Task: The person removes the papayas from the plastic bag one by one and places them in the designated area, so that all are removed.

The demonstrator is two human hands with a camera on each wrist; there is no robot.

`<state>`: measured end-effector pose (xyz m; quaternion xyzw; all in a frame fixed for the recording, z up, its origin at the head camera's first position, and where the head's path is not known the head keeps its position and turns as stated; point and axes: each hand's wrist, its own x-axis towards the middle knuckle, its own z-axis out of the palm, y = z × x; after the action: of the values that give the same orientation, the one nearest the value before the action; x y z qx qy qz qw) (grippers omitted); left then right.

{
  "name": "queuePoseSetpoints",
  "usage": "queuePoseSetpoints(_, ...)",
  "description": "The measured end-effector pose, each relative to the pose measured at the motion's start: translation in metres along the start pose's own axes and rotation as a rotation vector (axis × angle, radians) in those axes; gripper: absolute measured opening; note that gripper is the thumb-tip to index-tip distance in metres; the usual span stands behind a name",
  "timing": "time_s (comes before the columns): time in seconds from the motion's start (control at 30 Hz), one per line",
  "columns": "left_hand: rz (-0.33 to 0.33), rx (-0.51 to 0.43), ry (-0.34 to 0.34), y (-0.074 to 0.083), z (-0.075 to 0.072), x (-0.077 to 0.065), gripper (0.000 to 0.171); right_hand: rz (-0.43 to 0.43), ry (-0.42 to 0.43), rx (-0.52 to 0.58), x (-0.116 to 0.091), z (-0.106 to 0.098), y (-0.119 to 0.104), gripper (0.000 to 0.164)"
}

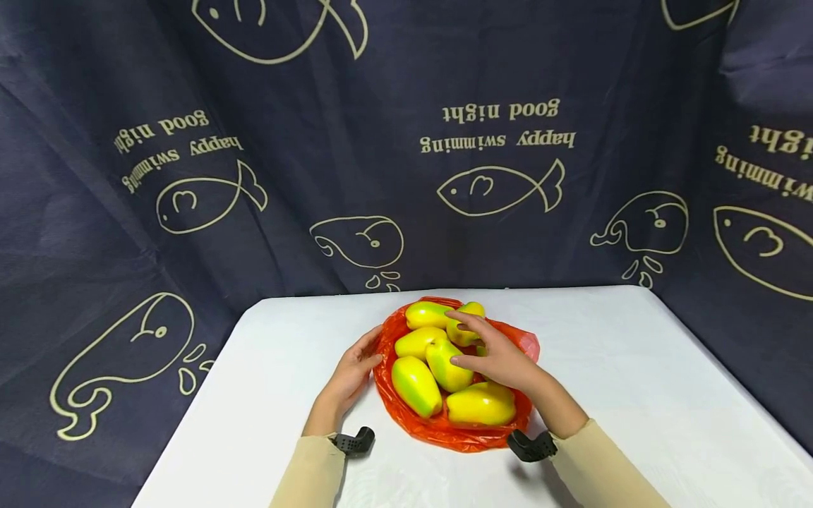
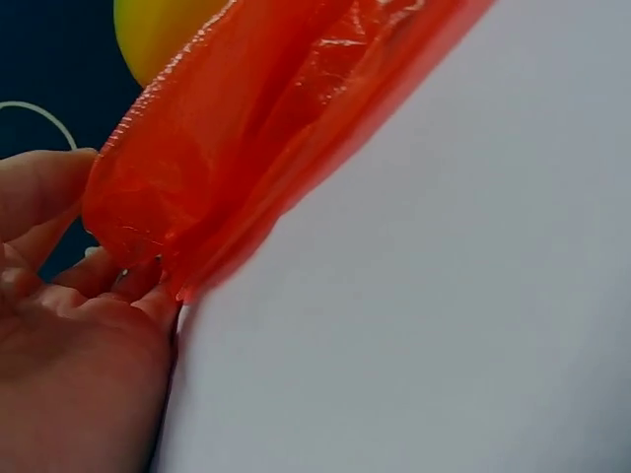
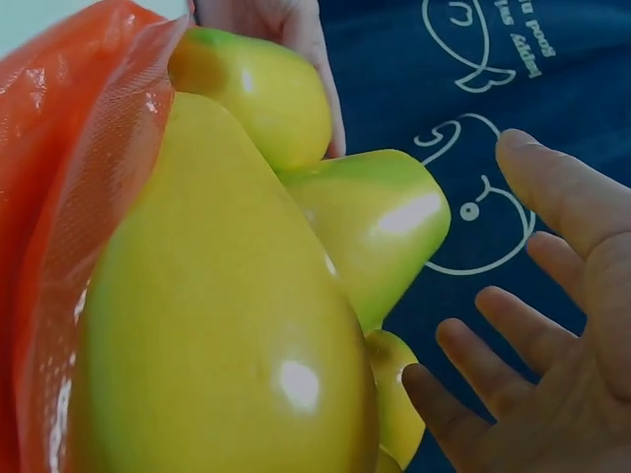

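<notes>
A red plastic bag (image 1: pixel 457 441) lies spread open on the white table, several yellow-green mangoes (image 1: pixel 416 386) grouped inside it. At the bag's left edge is my left hand (image 1: pixel 349 374), thumb and fingers apart and touching the red plastic (image 2: pixel 207 168). My right hand (image 1: pixel 498 356) hovers over the right side of the pile with its fingers spread. The right wrist view shows that hand (image 3: pixel 552 355) holding nothing, beside the mangoes (image 3: pixel 227 296). In the head view it partly covers the mangoes at the back right.
The white table (image 1: pixel 610 395) extends around the bag. Dark blue cloth (image 1: pixel 356 162) printed with fish, whales and lettering hangs behind the table and at both sides. Black straps (image 1: pixel 356 442) circle both wrists.
</notes>
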<state>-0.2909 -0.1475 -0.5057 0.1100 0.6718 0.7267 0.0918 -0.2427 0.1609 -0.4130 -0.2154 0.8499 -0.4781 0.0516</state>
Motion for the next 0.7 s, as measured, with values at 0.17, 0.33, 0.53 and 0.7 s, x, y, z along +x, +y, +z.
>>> queuePoseSetpoints(0.17,0.015,-0.013,-0.017,0.0,-0.001,0.0,0.061,0.036,-0.066,0.002,0.005,0.004,-0.003,0.075)
queuePoseSetpoints(0.33,0.02,-0.033,-0.026,-0.001,0.001,0.0,0.063,0.026,-0.103,0.012,0.009,0.007,-0.005,0.07)
queuePoseSetpoints(0.53,0.025,-0.05,-0.022,-0.001,0.001,-0.003,0.064,0.049,-0.114,-0.011,0.014,0.014,-0.002,0.063)
queuePoseSetpoints(0.7,0.027,-0.048,-0.036,-0.001,-0.001,-0.004,0.064,0.062,-0.092,-0.045,0.016,0.02,0.001,0.061)
